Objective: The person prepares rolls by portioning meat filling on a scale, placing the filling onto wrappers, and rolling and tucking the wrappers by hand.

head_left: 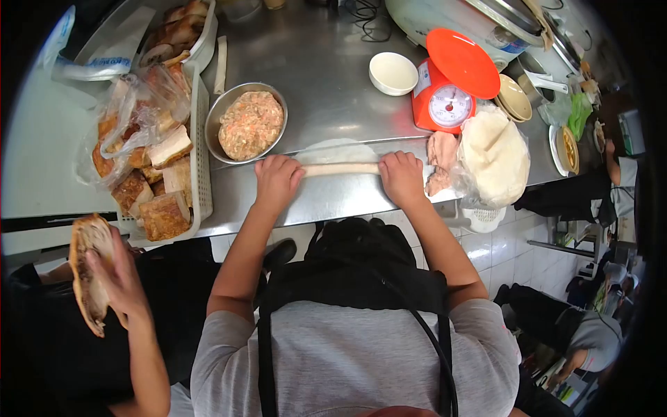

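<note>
Steel tabletop (319, 83) is gleaming beneath a red scale (422, 104) and a metal bowl (211, 132) of chopped mixture (251, 124). Near its front edge, a thin pale roll (340, 169) is lying crosswise; the left hand (278, 182) and right hand (401, 179) are holding its ends, fingers bent close together.

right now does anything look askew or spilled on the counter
No spill shows. The scale's plate looks off-centre, perhaps only lens distortion. The pale sheets sit right at the counter's edge, so might slip.
</note>
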Available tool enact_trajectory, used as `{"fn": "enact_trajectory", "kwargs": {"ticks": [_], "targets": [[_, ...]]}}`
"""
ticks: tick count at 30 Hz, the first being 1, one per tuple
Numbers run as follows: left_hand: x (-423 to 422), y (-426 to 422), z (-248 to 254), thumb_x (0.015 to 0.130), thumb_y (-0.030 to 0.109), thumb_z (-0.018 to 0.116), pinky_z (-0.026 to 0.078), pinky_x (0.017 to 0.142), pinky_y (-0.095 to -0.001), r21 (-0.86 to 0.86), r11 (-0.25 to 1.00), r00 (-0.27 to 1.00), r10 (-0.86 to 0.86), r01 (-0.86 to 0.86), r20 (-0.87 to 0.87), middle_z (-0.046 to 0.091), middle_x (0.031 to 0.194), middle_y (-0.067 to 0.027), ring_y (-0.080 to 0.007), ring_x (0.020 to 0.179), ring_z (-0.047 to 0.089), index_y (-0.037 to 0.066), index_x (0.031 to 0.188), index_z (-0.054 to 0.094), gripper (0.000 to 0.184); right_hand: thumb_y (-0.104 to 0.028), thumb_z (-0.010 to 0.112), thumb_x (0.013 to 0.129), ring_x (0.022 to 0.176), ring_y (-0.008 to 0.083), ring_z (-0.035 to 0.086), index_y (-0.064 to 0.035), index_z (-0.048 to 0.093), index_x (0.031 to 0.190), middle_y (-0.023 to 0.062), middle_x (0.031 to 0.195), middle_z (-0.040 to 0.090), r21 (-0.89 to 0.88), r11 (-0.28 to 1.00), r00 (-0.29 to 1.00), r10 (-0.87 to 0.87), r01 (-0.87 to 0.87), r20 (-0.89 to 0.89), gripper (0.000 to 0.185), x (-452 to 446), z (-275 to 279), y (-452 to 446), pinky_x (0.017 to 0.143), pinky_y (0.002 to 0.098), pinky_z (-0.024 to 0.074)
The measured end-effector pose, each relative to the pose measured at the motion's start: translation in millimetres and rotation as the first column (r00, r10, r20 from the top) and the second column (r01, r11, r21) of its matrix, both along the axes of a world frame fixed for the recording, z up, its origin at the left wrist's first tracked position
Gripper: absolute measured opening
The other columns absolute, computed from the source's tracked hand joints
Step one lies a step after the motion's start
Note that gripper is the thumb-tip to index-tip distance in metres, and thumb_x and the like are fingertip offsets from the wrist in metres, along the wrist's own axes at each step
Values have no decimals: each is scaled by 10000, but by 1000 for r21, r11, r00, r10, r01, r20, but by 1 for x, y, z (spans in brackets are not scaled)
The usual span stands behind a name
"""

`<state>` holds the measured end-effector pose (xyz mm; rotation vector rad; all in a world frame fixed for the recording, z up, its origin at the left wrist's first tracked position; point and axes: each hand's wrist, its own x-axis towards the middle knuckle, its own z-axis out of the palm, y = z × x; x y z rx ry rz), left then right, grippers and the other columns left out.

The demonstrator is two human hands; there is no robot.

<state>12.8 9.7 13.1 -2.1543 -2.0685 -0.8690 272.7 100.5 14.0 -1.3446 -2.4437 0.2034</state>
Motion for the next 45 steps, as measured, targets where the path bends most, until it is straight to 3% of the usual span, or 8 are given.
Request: {"fn": "enact_trajectory", "kwargs": {"ticks": [4, 15, 20, 24, 28, 30, 32, 45], "targets": [[-3, 8, -2, 686, 192, 677, 311, 795, -369, -13, 1000, 1000, -10, 10, -4, 559, 802, -2, -200, 850, 505, 119, 759, 637, 110, -168, 605, 745, 879, 240, 484, -119, 586, 948, 37, 880, 527, 219, 954, 970, 229, -207, -81, 209, -14, -6, 6, 743, 390, 375], [71, 15, 3, 671, 119, 666, 353, 817, -382, 15, 1000, 999, 6, -7, 35, 534, 928, -37, -242, 912, 477, 114, 986, 623, 317, -253, 662, 691, 927, 250, 476, -139, 585, 1028, 62, 945, 525, 16, 896, 891, 443, -443, -99, 364, -7, 11, 31, 777, 399, 368], [76, 13, -6, 676, 121, 670, 351, 831, -389, 51, 997, 998, 65, -66, 20, 534, 942, -41, -249, 929, 467, 115, 980, 625, 308, -404, 596, 748, 1180, 327, 336, -5, 536, 1127, 162, 1267, 415, 250, 965, 994, 55, -78, 95, 553, -24, 38, 123, 958, 466, 274], [79, 11, -9, 679, 119, 670, 351, 840, -397, 76, 993, 996, 90, -91, 20, 533, 950, -44, -258, 943, 459, 116, 980, 626, 304, -507, 478, 817, 1272, 349, 227, 30, 526, 1149, 178, 1350, 329, -17, 1000, 856, -4, 15, 517, 633, -36, 58, 147, 1055, 478, 160], [80, 10, -12, 672, 111, 672, 353, 844, -399, 87, 990, 994, 105, -108, 40, 531, 953, -44, -261, 949, 456, 119, 972, 629, 303, -308, 529, 801, 1219, 347, 309, -4, 561, 1030, 180, 1273, 402, -2, 994, 991, 111, -111, 81, 382, -25, 50, 159, 1016, 452, 247], [79, 12, -12, 665, 107, 675, 355, 843, -397, 95, 989, 992, 109, -114, 60, 530, 951, -42, -261, 951, 455, 120, 963, 632, 301, -180, 537, 775, 1181, 342, 359, -34, 566, 955, 183, 1212, 451, -33, 938, 877, 311, -346, -366, 233, -7, 46, 160, 988, 437, 293], [81, 11, -10, 658, 104, 679, 357, 840, -394, 97, 988, 991, 115, -121, 73, 528, 947, -40, -260, 954, 455, 122, 952, 635, 299, -53, 520, 711, 1128, 327, 411, -60, 542, 857, 166, 1121, 503, -168, 785, 759, 482, -596, -439, 148, 7, 21, 142, 945, 423, 336], [81, 13, -11, 638, 109, 690, 365, 818, -386, 138, 979, 987, 140, -149, 75, 525, 922, -32, -249, 926, 465, 126, 927, 639, 294, -87, 476, 786, 1248, 341, 318, -334, 536, 1187, 56, 1343, 389, -96, 462, 407, 848, -882, 338, 475, 17, 27, 112, 985, 440, 302]]}}
